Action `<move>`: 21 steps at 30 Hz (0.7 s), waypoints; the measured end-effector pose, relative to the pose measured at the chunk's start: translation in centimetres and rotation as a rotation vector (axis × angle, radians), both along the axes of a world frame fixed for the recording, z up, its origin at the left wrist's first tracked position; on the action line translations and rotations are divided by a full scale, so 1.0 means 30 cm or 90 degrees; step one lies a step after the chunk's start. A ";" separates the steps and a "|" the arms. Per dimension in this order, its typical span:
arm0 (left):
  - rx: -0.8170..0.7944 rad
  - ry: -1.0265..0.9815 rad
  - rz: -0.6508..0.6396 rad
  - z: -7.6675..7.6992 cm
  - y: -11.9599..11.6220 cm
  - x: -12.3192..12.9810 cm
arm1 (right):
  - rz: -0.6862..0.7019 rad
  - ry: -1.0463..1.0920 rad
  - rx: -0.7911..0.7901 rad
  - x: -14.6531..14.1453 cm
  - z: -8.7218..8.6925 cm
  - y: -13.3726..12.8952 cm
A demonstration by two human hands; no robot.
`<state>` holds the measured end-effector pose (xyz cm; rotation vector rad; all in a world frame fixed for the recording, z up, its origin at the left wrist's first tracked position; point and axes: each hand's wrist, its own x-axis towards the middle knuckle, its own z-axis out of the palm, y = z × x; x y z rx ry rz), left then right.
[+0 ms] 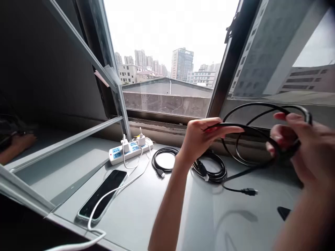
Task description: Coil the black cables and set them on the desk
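Note:
My left hand (201, 136) pinches a black cable (244, 125) between its thumb and fingers. My right hand (300, 143) is closed around the loops of the same cable, raised above the table on the right. From the held loops a loose end hangs down to the left, and a black plug (250, 191) shows near the tabletop. Below and behind my left hand lie two coiled black cables, the left coil (154, 158) with a plug (161, 173) at its front, the right coil (221, 174) with a black connector (202, 170). My left wrist partly hides both.
A white power strip (121, 158) holds two white plugs. A phone (103, 195) lies at left on the grey table (136, 216), a white cord (115, 190) across it. A dark object (283, 212) sits front right. Metal bars (70, 137) and another hand (24, 142) are left; a window stands behind.

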<state>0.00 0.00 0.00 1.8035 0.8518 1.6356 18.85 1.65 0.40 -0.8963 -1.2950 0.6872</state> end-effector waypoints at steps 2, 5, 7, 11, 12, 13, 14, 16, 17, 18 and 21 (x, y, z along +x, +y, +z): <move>0.095 -0.055 0.047 -0.005 0.025 -0.042 | 0.028 0.055 -0.032 0.032 0.026 0.000; 0.130 -0.103 0.170 -0.011 0.058 -0.075 | 0.072 0.111 -0.054 0.056 0.040 0.003; 0.129 -0.144 0.259 -0.008 0.066 -0.088 | 0.078 0.135 -0.042 0.071 0.042 -0.002; 0.097 -0.150 0.331 0.003 0.058 -0.112 | 0.160 0.103 -0.010 0.100 0.038 -0.028; 0.086 -0.119 0.330 0.004 0.055 -0.116 | 0.200 0.073 -0.007 0.103 0.036 -0.035; 0.071 -0.080 0.330 0.004 0.054 -0.118 | 0.247 0.039 -0.010 0.103 0.034 -0.040; 0.051 -0.039 0.333 0.002 0.054 -0.117 | 0.296 0.004 -0.013 0.099 0.031 -0.045; 0.008 0.033 0.362 -0.003 0.055 -0.104 | 0.382 -0.047 -0.024 0.080 0.025 -0.047; -0.012 0.062 0.388 -0.006 0.056 -0.092 | 0.403 -0.053 -0.027 0.066 0.023 -0.046; -0.031 0.085 0.420 -0.007 0.055 -0.078 | 0.407 -0.045 -0.023 0.049 0.021 -0.042; -0.063 0.110 0.526 -0.002 0.037 -0.028 | 0.340 0.028 0.028 -0.006 0.021 -0.026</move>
